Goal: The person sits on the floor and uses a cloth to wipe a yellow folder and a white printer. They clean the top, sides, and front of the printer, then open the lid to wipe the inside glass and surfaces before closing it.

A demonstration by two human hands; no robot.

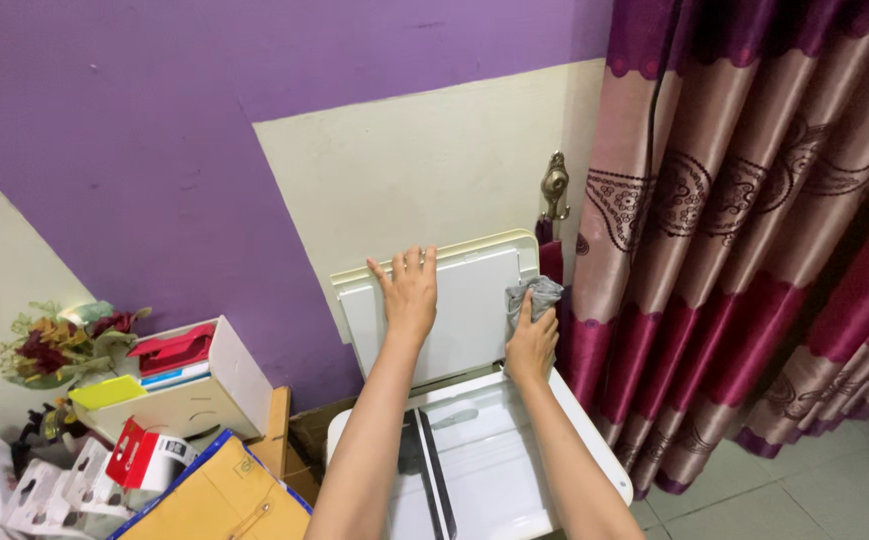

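Note:
A white printer-scanner (pixel 594 450) stands below me with its lid (pixel 474 300) raised upright against the wall. My left hand (pixel 409 290) lies flat on the inner white face of the lid, fingers spread upward. My right hand (pixel 531 340) presses a crumpled grey cloth (pixel 537 295) against the lid's right edge. The scanner's glass bed (pixel 484 450) lies open beneath my forearms.
A purple and cream wall rises behind. Pink and maroon patterned curtains (pixel 734 230) hang on the right beside a brass tieback hook (pixel 554 188). On the left sit a white box of papers (pixel 189 385), artificial flowers (pixel 54 345), small cartons (pixel 149 455) and a brown envelope (pixel 219 495).

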